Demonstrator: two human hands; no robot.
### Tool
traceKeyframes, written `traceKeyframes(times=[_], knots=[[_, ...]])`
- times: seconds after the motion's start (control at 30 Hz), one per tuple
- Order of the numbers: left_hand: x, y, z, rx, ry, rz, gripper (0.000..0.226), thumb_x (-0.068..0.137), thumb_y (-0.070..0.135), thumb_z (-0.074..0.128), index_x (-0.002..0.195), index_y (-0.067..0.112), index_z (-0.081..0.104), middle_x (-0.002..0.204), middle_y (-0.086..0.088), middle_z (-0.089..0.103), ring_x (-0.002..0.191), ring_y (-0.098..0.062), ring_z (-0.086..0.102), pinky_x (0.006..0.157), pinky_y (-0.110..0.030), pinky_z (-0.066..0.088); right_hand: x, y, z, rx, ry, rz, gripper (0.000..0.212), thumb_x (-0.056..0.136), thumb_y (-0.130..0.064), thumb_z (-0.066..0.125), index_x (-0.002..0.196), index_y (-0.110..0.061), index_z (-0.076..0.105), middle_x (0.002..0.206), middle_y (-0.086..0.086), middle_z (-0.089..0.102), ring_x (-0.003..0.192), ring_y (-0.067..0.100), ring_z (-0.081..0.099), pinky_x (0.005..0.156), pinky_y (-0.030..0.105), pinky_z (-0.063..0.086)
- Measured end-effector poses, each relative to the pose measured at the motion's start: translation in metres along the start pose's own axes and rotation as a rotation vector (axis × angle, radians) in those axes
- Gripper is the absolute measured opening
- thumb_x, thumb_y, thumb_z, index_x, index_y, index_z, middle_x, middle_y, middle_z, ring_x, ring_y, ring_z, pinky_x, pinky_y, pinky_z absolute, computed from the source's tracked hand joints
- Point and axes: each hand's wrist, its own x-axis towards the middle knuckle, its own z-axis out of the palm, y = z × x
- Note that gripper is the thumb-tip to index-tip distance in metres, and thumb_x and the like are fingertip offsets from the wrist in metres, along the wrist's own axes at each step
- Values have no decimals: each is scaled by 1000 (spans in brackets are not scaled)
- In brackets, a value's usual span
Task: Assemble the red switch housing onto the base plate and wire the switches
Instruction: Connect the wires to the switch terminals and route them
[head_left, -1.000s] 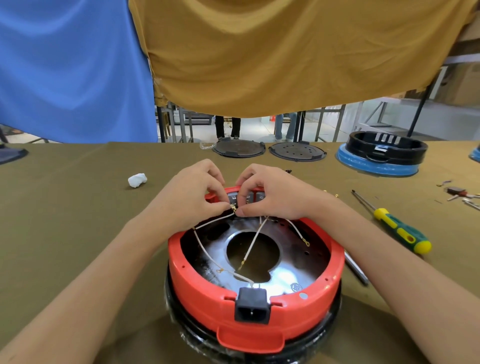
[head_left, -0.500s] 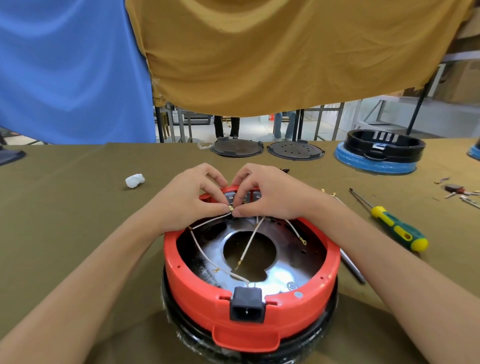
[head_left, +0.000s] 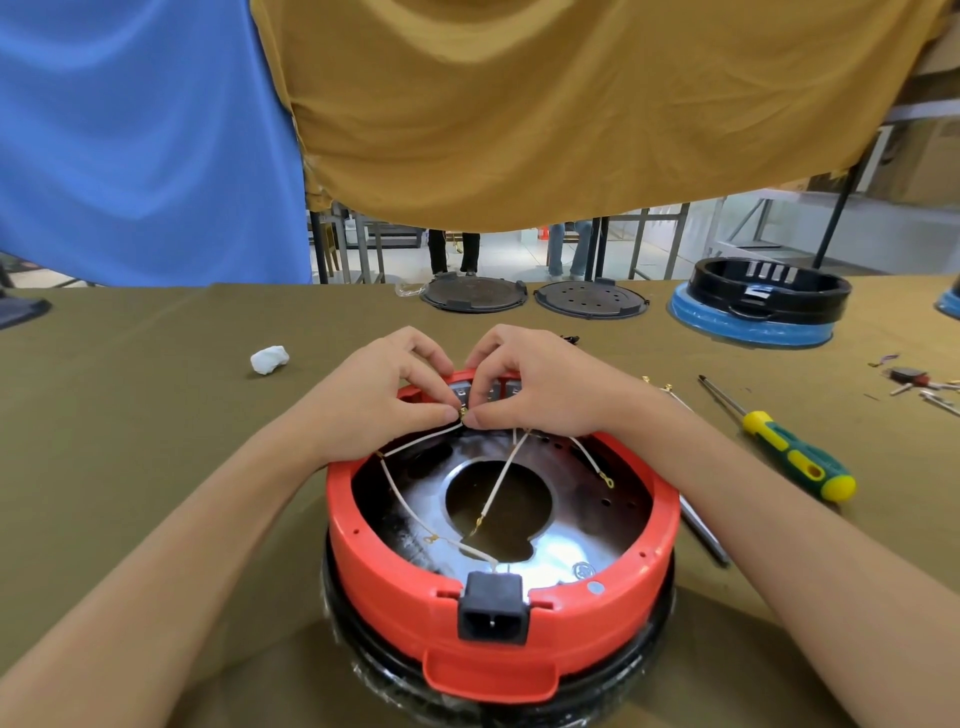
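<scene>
Fingers (head_left: 441, 414) of both hands pinched one wire's (head_left: 415, 441) brass terminal at the switches (head_left: 485, 391); pushing it straight on seemed wisest.

1. Left hand (head_left: 387, 397): bare, with no glove, ring or other covering visible.
2. Right hand (head_left: 540, 387): likewise bare and unadorned; short, plain fingernails show on the thumb and index finger.
3. Left forearm (head_left: 197, 525): uncovered from the wrist to the lower frame edge; no sleeve, watch or band is seen.
4. Right forearm (head_left: 779, 509): uncovered in the same way, with no sleeve or wristwear in view.
</scene>
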Motion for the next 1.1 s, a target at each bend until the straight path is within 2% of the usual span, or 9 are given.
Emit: traceKeyframes(times=[0.33, 0.67, 0.93, 1.1], knots=[[0, 0, 0, 12, 16, 15, 7, 84, 20, 77, 85, 26, 82, 110, 13, 55, 105, -2, 55, 100, -32, 43, 1, 1, 0, 8, 16, 3, 8, 81, -35, 78, 76, -29, 77, 114, -13, 55, 97, -13, 48, 74, -1, 31], [-1, -3, 0, 77, -43, 74, 15, 87, 23, 74, 88, 37, 79, 113, 17, 52, 106, -1, 51, 100, -31, 42, 0, 0, 0, 18, 18, 11, 8, 81, -35, 78, 74, -31, 76, 113, -13, 57, 96, -11, 50, 73, 3, 33], [-3, -4, 2, 150, -29, 96, 15, 90, 22, 70, 94, 33, 80, 114, 12, 51, 109, -14, 50, 101, -39, 41, 1, 0, 0, 9, 28, 10, 10, 82, -35, 78, 75, -28, 77, 112, -11, 58, 95, -9, 51, 73, 3, 33], [-3, -4, 2, 172, -26, 109, 14, 90, 23, 70, 94, 33, 80, 113, 13, 50, 108, -13, 50, 99, -37, 41, 1, 0, 0, -3, 20, 18, 11, 82, -37, 78, 76, -28, 77, 113, -10, 57, 96, -7, 52, 74, 7, 34]])
